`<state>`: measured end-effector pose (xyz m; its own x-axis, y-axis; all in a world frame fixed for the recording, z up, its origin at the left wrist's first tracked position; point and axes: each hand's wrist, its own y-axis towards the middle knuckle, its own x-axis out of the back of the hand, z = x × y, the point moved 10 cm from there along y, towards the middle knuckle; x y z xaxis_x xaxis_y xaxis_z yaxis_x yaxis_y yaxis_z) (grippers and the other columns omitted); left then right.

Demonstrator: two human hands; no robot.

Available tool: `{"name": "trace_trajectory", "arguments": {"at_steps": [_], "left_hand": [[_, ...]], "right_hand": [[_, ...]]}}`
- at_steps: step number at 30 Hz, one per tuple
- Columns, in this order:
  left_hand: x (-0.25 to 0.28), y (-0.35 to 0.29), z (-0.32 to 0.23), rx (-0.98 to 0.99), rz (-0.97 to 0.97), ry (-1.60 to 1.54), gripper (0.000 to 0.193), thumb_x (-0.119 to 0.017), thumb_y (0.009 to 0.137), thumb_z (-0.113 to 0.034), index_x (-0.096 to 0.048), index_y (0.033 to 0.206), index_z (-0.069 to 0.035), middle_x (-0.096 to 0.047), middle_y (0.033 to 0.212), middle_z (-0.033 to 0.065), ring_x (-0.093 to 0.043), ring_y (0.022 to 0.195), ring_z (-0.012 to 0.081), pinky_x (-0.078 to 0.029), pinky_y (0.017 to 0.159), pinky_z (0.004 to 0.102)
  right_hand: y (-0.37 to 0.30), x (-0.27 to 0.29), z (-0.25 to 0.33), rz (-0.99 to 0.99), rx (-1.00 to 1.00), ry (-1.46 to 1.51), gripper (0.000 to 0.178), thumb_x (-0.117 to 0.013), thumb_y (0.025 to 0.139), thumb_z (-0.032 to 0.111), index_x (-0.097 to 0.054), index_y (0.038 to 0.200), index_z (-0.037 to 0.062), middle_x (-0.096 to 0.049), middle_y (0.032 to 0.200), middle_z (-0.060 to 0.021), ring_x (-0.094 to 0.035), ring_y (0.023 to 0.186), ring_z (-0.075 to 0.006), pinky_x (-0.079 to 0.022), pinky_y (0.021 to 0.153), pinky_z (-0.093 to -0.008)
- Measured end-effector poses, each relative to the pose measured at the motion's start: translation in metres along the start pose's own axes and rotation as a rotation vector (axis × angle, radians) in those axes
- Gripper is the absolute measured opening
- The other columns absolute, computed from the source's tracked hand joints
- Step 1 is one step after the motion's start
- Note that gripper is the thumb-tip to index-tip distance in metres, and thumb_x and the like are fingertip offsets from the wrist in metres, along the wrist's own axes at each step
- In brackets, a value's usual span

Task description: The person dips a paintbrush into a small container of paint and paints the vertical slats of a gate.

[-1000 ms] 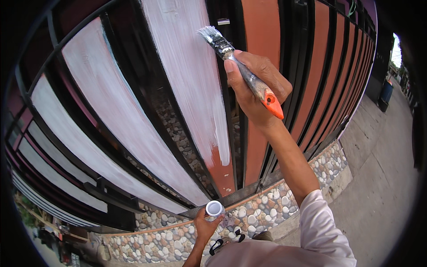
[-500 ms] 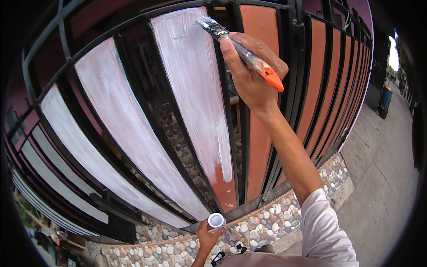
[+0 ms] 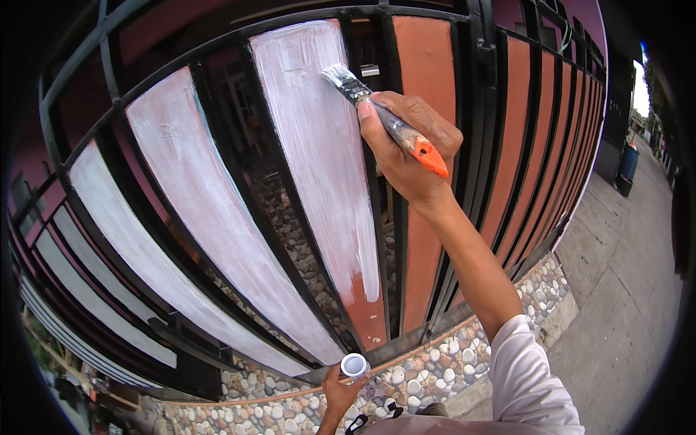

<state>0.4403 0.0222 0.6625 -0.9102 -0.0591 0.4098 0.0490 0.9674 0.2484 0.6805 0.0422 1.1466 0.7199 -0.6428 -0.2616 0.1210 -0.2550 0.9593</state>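
While the right hand [image 3: 410, 148] grips a grey-handled, orange-ended paintbrush [image 3: 394, 126] over a white-streaked fence slat [image 3: 312, 138], near its right edge, a slip could smear the adjoining black bar [image 3: 349, 43]; the left hand [image 3: 339, 395] clasps a round white cup [image 3: 354, 355] (tilting risks spills).

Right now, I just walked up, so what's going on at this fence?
A person's right hand holds a paintbrush, its white-coated bristles at the upper right edge of a wide slat. The left hand, lower down, holds a small white cup. That slat is streaky white except for an orange patch at its bottom. The slats to its left are whitish, and the ones to its right are orange.
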Motion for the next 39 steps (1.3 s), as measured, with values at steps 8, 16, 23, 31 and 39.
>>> {"name": "trace_trajectory", "arguments": {"at_steps": [8, 16, 23, 31, 39], "left_hand": [[0.002, -0.002, -0.006, -0.044, -0.037, -0.008, 0.05, -0.094, 0.065, -0.016, -0.07, 0.105, 0.001, -0.073, 0.095, 0.0143, -0.073, 0.084, 0.0224, -0.057, 0.076, 0.0354], [0.0, -0.005, -0.011, -0.076, -0.016, -0.008, 0.049, -0.094, 0.066, -0.017, -0.07, 0.105, 0.001, -0.073, 0.096, 0.014, -0.073, 0.085, 0.0218, -0.058, 0.077, 0.0345], [-0.003, -0.01, -0.005, -0.05, 0.012, -0.036, 0.05, -0.093, 0.066, -0.014, -0.069, 0.107, 0.001, -0.073, 0.098, 0.0146, -0.073, 0.086, 0.0227, -0.059, 0.078, 0.0351], [-0.006, -0.017, 0.003, -0.039, 0.027, -0.021, 0.053, -0.094, 0.065, -0.017, -0.069, 0.108, 0.001, -0.072, 0.099, 0.0151, -0.072, 0.088, 0.0239, -0.058, 0.078, 0.0352], [-0.008, -0.029, 0.017, 0.001, 0.047, -0.009, 0.053, -0.095, 0.065, -0.019, -0.069, 0.107, 0.0, -0.072, 0.099, 0.0151, -0.072, 0.087, 0.0248, -0.058, 0.076, 0.0355]], "right_hand": [[0.03, 0.001, -0.007, -0.117, 0.075, 0.121, 0.012, -0.079, 0.082, 0.009, -0.075, 0.088, -0.0004, -0.075, 0.082, -0.0099, -0.072, 0.069, -0.0181, -0.056, 0.062, -0.0276], [-0.001, 0.0, -0.007, -0.033, -0.058, 0.058, 0.011, -0.079, 0.081, 0.007, -0.074, 0.088, -0.0005, -0.072, 0.077, -0.0099, -0.067, 0.064, -0.017, -0.053, 0.057, -0.027], [-0.029, 0.009, -0.003, -0.007, -0.085, 0.02, 0.009, -0.078, 0.081, 0.004, -0.074, 0.087, 0.0001, -0.07, 0.077, -0.0088, -0.066, 0.063, -0.016, -0.052, 0.055, -0.0263], [-0.059, 0.015, 0.0, 0.047, -0.132, -0.005, 0.014, -0.079, 0.083, 0.008, -0.074, 0.093, -0.0005, -0.073, 0.081, -0.0113, -0.07, 0.066, -0.0159, -0.055, 0.058, -0.0256], [-0.095, 0.024, 0.005, 0.121, -0.222, -0.046, 0.014, -0.079, 0.083, 0.007, -0.073, 0.094, -0.0005, -0.073, 0.082, -0.0112, -0.071, 0.066, -0.0171, -0.056, 0.058, -0.0263]]}}
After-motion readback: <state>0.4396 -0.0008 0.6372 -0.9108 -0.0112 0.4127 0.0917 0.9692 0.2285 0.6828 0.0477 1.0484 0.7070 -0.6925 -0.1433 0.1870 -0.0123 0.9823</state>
